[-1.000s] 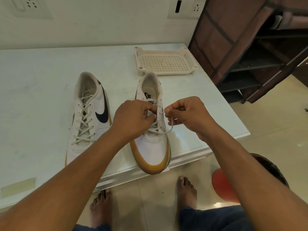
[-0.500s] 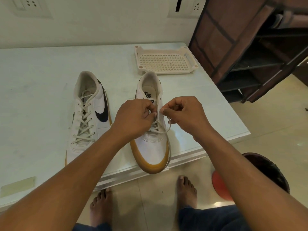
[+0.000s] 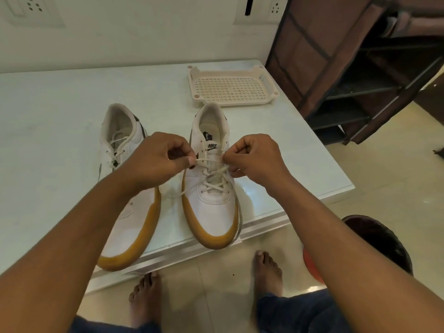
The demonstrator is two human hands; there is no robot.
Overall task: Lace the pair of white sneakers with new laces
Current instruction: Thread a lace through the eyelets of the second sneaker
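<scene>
Two white sneakers with tan soles stand side by side on a pale table (image 3: 60,131), toes toward me. The left sneaker (image 3: 129,219) is laced, and my left forearm covers much of it. The right sneaker (image 3: 211,200) has a white lace (image 3: 211,181) crossed through its lower eyelets. My left hand (image 3: 156,162) pinches one lace end above the tongue. My right hand (image 3: 254,157) pinches the other side of the lace. A strand runs taut between both hands, and a loose length hangs down the shoe's right side to the table edge.
A cream perforated plastic tray (image 3: 233,87) sits behind the right sneaker. A dark brown open shoe rack (image 3: 360,68) stands right of the table. A red and dark stool (image 3: 374,243) is on the floor by my right arm, near my bare feet (image 3: 266,270).
My hands have drawn slightly apart, stretching the lace straight across the upper eyelets. The loop that hung under my right hand has been pulled in. Both sneakers stayed put.
</scene>
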